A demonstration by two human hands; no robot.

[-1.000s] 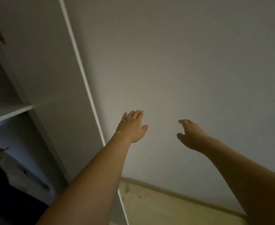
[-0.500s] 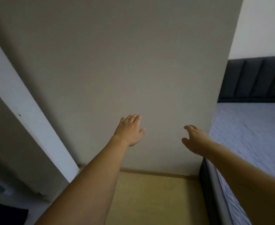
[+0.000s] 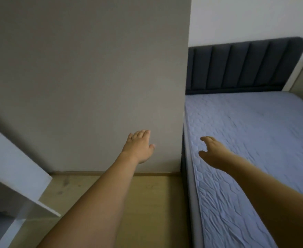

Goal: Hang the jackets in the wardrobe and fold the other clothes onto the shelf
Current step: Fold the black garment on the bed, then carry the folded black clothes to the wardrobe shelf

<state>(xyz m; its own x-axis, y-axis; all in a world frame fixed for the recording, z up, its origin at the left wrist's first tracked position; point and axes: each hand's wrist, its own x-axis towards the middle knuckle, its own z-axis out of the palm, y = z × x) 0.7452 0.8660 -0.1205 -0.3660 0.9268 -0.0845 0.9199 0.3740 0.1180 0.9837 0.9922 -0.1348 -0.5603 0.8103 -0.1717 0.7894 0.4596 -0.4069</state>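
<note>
View swung right since earlier | bed now fills right | left hand, right hand empty, fingers relaxed

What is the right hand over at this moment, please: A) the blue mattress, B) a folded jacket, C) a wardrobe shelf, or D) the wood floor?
A: the right hand reaches out, empty and open, with the blue quilted mattress behind it, while the left hand is in front of the grey panel.
</note>
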